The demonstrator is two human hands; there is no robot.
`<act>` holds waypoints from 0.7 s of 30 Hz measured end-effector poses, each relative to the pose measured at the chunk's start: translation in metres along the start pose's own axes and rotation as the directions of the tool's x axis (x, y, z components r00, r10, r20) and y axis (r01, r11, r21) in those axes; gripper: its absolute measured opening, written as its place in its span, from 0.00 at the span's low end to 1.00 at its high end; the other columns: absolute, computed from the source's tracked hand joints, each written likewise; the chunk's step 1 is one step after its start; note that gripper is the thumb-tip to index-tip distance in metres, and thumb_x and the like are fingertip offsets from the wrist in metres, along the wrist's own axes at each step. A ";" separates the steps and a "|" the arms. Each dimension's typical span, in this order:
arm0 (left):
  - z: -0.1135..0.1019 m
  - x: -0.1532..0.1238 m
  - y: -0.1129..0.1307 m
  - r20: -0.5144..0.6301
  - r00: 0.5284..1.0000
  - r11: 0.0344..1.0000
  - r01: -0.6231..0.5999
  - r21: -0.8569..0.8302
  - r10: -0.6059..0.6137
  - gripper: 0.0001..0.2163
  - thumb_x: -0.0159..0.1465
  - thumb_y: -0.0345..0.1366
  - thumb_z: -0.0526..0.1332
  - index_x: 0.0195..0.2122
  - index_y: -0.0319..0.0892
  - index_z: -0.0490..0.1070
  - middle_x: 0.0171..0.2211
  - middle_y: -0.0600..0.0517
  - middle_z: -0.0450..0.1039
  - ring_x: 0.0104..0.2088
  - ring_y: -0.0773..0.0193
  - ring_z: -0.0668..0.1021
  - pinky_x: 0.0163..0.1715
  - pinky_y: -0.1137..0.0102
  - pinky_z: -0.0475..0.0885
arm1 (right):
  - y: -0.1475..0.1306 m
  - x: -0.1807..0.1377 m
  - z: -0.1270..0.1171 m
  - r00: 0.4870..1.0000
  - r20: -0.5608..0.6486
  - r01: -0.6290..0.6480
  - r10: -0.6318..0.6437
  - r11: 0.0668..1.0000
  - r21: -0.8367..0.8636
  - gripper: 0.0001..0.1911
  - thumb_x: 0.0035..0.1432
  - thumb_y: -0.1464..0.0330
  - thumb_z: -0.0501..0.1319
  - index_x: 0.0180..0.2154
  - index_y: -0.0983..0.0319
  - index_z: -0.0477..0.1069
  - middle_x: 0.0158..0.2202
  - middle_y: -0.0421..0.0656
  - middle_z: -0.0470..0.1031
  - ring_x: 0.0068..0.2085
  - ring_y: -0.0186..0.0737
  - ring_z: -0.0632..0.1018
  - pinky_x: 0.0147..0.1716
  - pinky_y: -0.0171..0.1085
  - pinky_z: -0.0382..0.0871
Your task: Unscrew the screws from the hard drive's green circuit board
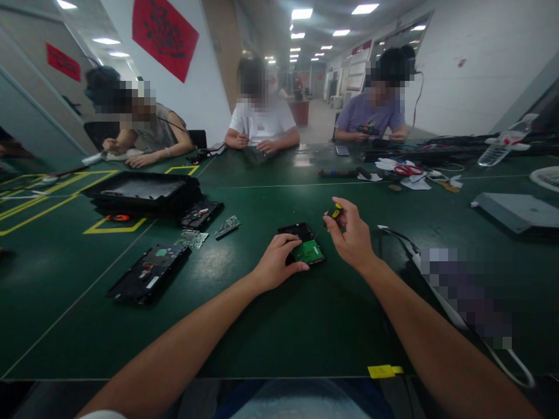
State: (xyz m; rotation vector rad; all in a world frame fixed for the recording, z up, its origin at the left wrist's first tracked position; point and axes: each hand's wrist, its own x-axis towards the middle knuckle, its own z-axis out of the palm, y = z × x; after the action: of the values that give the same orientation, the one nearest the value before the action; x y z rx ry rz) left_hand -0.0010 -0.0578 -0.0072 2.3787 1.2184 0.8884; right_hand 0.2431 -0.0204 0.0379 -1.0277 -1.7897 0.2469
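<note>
A black hard drive (295,229) with a green circuit board (311,252) lies on the table in front of me. My left hand (278,260) grips its near left side, thumb along the front edge and fingers over the top. In my right hand (351,233) is a small yellow-and-black screwdriver (335,211), pinched at the handle. Its thin shaft slants down left to the board's far right corner; whether the tip touches a screw is too small to tell.
Left of my hands lie a black drive unit (151,273), loose circuit boards (227,227) and a stack of black trays (144,195). A power strip (441,291) and a grey box (517,210) are on the right. Three people sit across the green table (244,326).
</note>
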 end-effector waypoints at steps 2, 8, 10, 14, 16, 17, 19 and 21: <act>0.000 0.000 0.000 0.004 1.000 1.000 -0.005 0.003 0.005 0.28 0.64 0.51 0.70 0.62 0.45 0.71 0.60 0.43 0.69 0.62 0.46 0.70 0.63 0.49 0.68 | 0.000 0.000 0.000 1.000 -0.010 -0.003 0.003 1.000 -0.005 0.27 0.70 0.55 0.60 0.66 0.52 0.60 0.48 0.47 0.80 0.40 0.48 0.83 0.43 0.51 0.80; -0.001 -0.001 0.004 0.007 1.000 1.000 0.002 0.017 -0.003 0.27 0.65 0.50 0.68 0.62 0.44 0.70 0.60 0.42 0.69 0.62 0.47 0.70 0.63 0.49 0.68 | 0.001 0.000 0.000 1.000 -0.010 -0.013 0.013 1.000 -0.001 0.28 0.70 0.56 0.60 0.66 0.53 0.60 0.50 0.48 0.80 0.40 0.48 0.84 0.44 0.51 0.81; -0.003 -0.001 0.008 0.008 1.000 1.000 0.015 0.020 -0.015 0.27 0.66 0.50 0.67 0.62 0.43 0.71 0.60 0.42 0.69 0.62 0.47 0.70 0.63 0.49 0.69 | 0.002 0.000 -0.001 1.000 -0.010 -0.020 0.020 1.000 0.005 0.28 0.70 0.56 0.60 0.66 0.52 0.59 0.50 0.48 0.80 0.41 0.48 0.84 0.44 0.51 0.81; -0.006 0.006 0.017 0.018 0.999 0.998 0.041 0.047 -0.042 0.26 0.67 0.52 0.65 0.60 0.41 0.72 0.58 0.41 0.70 0.60 0.46 0.71 0.62 0.49 0.70 | 0.003 0.000 -0.001 1.000 -0.005 -0.024 0.025 1.000 0.018 0.28 0.70 0.56 0.60 0.67 0.52 0.59 0.51 0.48 0.79 0.41 0.48 0.84 0.45 0.51 0.81; -0.006 0.010 0.021 0.018 0.998 0.995 0.063 0.076 -0.065 0.26 0.67 0.52 0.66 0.58 0.39 0.74 0.56 0.40 0.72 0.58 0.45 0.72 0.60 0.49 0.71 | 0.003 0.000 -0.001 1.000 -0.008 -0.024 0.024 1.000 0.020 0.28 0.70 0.56 0.60 0.66 0.52 0.59 0.51 0.48 0.79 0.42 0.48 0.84 0.45 0.51 0.81; -0.006 0.011 0.023 0.014 0.997 0.993 0.073 0.089 -0.075 0.26 0.66 0.52 0.66 0.57 0.38 0.74 0.55 0.40 0.72 0.57 0.45 0.72 0.60 0.49 0.72 | 0.003 0.000 -0.001 1.000 -0.010 -0.023 0.023 1.000 0.018 0.28 0.70 0.56 0.60 0.66 0.53 0.59 0.52 0.48 0.79 0.42 0.48 0.84 0.45 0.50 0.81; -0.005 0.012 0.026 -0.002 0.996 0.991 0.084 0.107 -0.084 0.25 0.66 0.52 0.67 0.56 0.38 0.75 0.55 0.40 0.72 0.57 0.45 0.73 0.59 0.50 0.72 | 0.003 0.001 -0.001 1.000 -0.013 -0.023 0.023 1.000 0.009 0.27 0.70 0.56 0.60 0.66 0.53 0.60 0.52 0.48 0.79 0.42 0.49 0.84 0.44 0.51 0.81; -0.002 0.011 0.028 -0.025 0.996 0.990 0.083 0.111 -0.080 0.24 0.66 0.51 0.67 0.57 0.40 0.75 0.55 0.41 0.72 0.57 0.45 0.72 0.59 0.49 0.72 | 0.004 0.001 -0.001 1.000 -0.013 -0.028 0.028 1.000 0.009 0.28 0.70 0.55 0.60 0.66 0.53 0.60 0.52 0.48 0.79 0.42 0.49 0.84 0.44 0.50 0.81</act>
State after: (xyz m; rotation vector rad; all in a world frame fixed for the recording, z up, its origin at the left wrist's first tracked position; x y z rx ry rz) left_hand 0.0190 -0.0650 0.0136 2.3914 1.3972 0.8412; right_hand 0.2455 -0.0177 0.0364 -1.0471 -1.7615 0.2641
